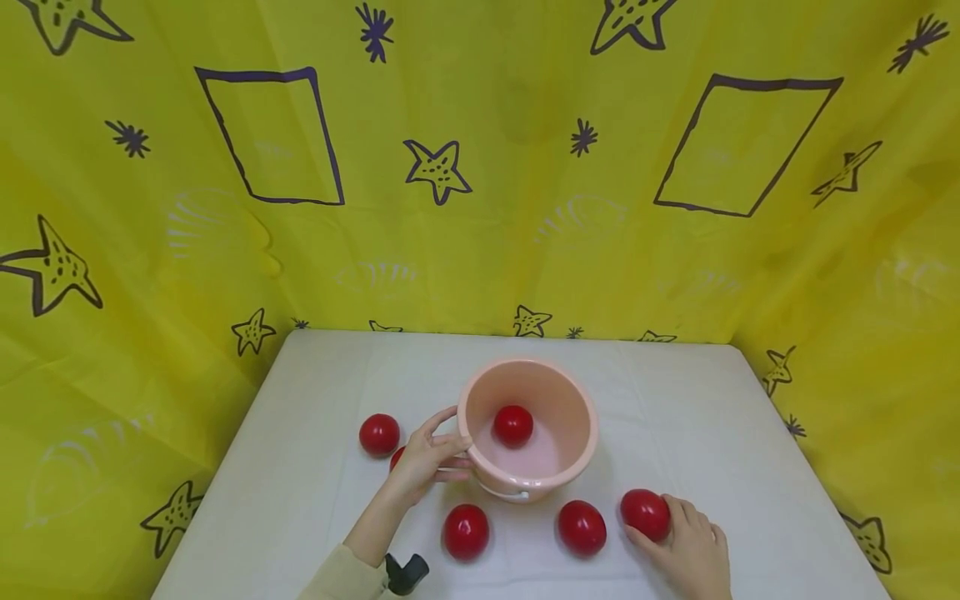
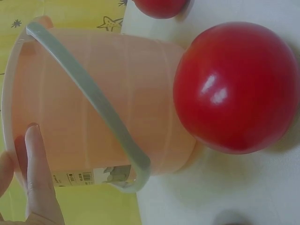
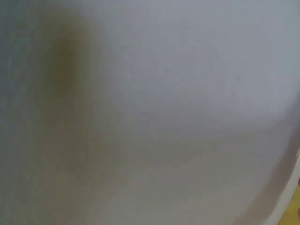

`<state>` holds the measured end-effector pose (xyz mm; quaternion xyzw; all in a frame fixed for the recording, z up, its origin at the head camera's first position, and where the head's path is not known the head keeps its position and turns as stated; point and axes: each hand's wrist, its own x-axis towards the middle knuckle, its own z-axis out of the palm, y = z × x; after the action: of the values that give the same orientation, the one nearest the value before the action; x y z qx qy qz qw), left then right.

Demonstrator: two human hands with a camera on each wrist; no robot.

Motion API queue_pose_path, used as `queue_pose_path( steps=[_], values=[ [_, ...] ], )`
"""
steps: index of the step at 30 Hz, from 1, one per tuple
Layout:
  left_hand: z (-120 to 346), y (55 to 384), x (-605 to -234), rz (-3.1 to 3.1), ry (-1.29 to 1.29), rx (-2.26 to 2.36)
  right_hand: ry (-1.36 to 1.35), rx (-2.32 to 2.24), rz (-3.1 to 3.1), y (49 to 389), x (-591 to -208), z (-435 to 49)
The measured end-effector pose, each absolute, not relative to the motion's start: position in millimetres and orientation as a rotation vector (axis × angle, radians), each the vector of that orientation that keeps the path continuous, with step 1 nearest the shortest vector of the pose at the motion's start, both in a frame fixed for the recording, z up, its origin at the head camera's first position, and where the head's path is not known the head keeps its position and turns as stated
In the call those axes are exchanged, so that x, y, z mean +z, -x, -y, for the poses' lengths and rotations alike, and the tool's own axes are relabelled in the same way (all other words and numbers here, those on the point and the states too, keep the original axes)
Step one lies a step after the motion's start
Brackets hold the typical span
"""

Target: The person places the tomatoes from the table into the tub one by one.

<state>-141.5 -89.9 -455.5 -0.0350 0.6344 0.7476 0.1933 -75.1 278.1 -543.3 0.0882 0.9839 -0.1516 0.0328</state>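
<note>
A pink bucket (image 1: 480,477) stands tilted toward me on the table, with one red tomato-like ball (image 1: 513,427) inside. My left hand (image 1: 427,458) grips its left rim, fingers along the outer wall. In the left wrist view, the bucket's pale handle (image 2: 89,93) hangs down its side, and a large glossy red ball (image 2: 236,89) sits close to the base. At the right, my right hand (image 1: 693,546) holds another red tomato-like ball (image 1: 646,515) between thumb and fingers, low over the table. The right wrist view is a pale blur that hides this hold.
Two red balls lie in front of the bucket, a left one (image 1: 466,532) and a right one (image 1: 582,528). Another red ball (image 1: 379,435) sits left, beside one half hidden by the left hand. Yellow patterned curtains (image 1: 495,250) enclose the white table (image 1: 337,367).
</note>
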Motion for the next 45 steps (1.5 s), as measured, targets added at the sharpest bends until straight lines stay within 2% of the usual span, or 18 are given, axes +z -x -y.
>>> queue_pose_path(
  steps=[8, 20, 29, 37, 45],
  values=[
    [88.8, 142.2, -456.1, -1.766, 0.111, 2.112, -0.149, -0.435, -3.19, 85.7, -535.0, -281.3],
    [89.6, 142.2, -457.8, -1.766, 0.11, 2.116, 0.305, -0.384, -3.555, 128.7, -460.6, -275.0],
    [89.9, 142.3, -457.9, -1.772, 0.113, 2.115, 0.627, -0.329, -3.548, 157.8, -415.4, -240.0],
    [89.3, 143.6, -459.1, -1.78, 0.115, 2.105, 0.965, -0.12, -3.407, 174.0, -413.6, -201.3],
    [89.9, 142.6, -457.2, -1.788, 0.107, 2.101, 1.167, -0.025, -3.19, 183.1, -424.8, -166.5]
  ],
)
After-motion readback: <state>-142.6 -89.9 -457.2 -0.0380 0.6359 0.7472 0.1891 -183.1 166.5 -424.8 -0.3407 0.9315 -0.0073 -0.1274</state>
